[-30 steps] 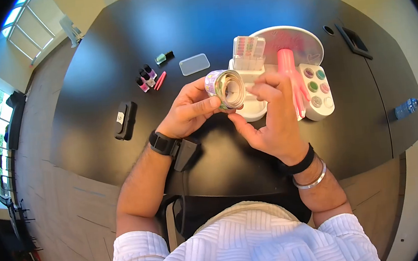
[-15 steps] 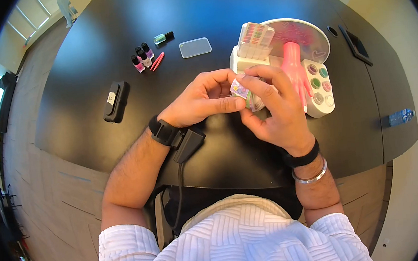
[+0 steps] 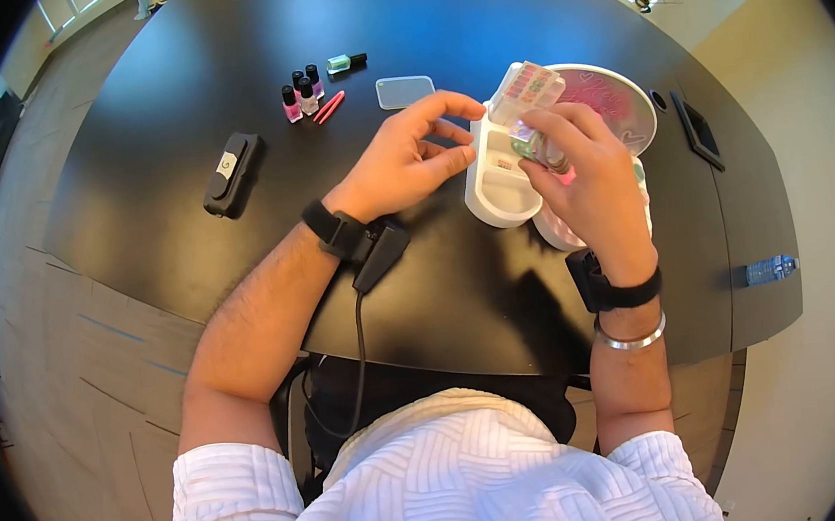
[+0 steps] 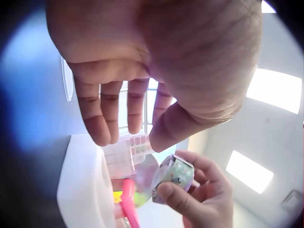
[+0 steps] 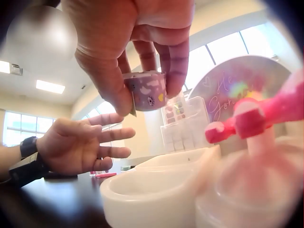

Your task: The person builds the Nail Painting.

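My right hand (image 3: 586, 179) pinches a patterned roll (image 5: 146, 90) between thumb and fingers, above the white tray (image 3: 496, 208). In the right wrist view the roll shows purple with small printed shapes; in the left wrist view its side (image 4: 179, 173) looks green. My left hand (image 3: 398, 162) is empty, its fingers relaxed and apart, just left of the tray. A clear case of small coloured pieces (image 3: 529, 89) stands at the tray's back, beside a round panel with pink writing (image 3: 608, 101). The pink model hand (image 5: 256, 118) is mostly hidden behind my right hand in the head view.
Several nail polish bottles (image 3: 307, 95), pink tweezers (image 3: 330, 107), a green bottle (image 3: 346, 62) and a clear flat plate (image 3: 405, 91) lie farther back. A black case (image 3: 233, 176) is at the left, a water bottle (image 3: 771, 270) and a dark tablet-like object (image 3: 698, 130) at the right.
Both hands were at the roll; my left hand has let go and moved left, away from it. My right hand has carried the roll right and up over the white tray.
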Action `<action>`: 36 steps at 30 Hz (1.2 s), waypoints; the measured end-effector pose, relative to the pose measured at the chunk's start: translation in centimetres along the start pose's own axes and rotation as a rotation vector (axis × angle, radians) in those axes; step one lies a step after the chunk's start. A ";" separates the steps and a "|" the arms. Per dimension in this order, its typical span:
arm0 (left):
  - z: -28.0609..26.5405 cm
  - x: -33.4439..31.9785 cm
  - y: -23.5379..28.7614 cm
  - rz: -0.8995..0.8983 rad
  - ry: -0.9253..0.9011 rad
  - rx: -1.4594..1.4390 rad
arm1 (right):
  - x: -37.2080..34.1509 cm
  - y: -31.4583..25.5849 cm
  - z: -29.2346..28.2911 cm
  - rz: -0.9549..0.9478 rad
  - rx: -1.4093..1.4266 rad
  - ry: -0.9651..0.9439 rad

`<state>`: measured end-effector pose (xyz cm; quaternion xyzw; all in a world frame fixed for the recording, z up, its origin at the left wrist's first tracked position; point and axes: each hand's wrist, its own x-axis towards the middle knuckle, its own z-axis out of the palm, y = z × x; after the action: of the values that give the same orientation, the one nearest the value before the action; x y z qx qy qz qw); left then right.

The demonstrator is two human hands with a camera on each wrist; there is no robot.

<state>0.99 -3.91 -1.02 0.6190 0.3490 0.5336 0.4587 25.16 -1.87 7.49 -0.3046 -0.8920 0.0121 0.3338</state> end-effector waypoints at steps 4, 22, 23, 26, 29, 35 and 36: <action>0.8 -0.2 -0.3 0.171 -0.059 0.228 | 0.7 1.0 1.4 0.041 -0.049 -0.145; 0.9 -0.3 -0.9 0.090 -0.124 0.415 | 2.2 3.3 2.8 0.112 -0.119 -0.457; 0.9 -0.3 -0.9 0.088 -0.127 0.423 | 2.2 3.5 2.9 0.122 -0.103 -0.474; 1.0 -0.3 -1.0 0.096 -0.128 0.437 | 2.3 3.5 2.7 0.136 -0.079 -0.486; 1.0 -0.3 -0.8 0.107 -0.125 0.451 | 2.2 3.6 2.8 0.112 -0.073 -0.447; 0.9 -0.2 -1.0 0.117 -0.133 0.477 | 2.4 3.1 2.5 0.139 -0.038 -0.456; 0.9 -0.2 -1.1 0.137 -0.139 0.500 | 2.4 3.2 2.6 0.139 -0.039 -0.456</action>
<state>1.86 -3.92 -2.12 0.7705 0.3949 0.4167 0.2770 23.89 2.54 6.13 -0.3609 -0.9213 0.0863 0.1160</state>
